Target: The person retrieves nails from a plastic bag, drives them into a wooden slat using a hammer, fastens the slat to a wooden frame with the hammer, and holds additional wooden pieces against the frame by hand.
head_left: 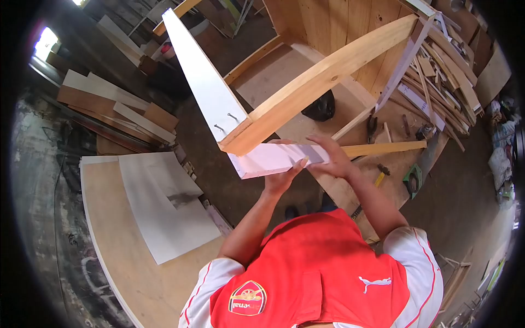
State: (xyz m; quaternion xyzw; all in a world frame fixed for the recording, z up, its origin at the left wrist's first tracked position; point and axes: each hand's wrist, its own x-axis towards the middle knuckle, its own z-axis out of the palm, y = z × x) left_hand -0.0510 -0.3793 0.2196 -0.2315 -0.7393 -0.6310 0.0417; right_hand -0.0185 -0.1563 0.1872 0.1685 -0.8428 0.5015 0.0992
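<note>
A short white board point(257, 159) lies between my two hands, just under the corner of a wooden frame. My left hand point(284, 176) grips its lower edge, with the thumb on its face. My right hand point(332, 158) holds the board's right end, thumb and fingers on either side. Above it, a curved wooden beam point(322, 79) meets a long white board point(202, 76) at the corner. Two nails point(220, 128) stick out of the long white board near that joint.
A black bag point(320, 107) sits inside the wooden frame. Hand tools, a yellow-handled one point(379, 179) and a green item point(413, 181), lie on the plywood at right. Wood offcuts point(445, 71) are heaped at the upper right; sheets point(158, 202) lie at left.
</note>
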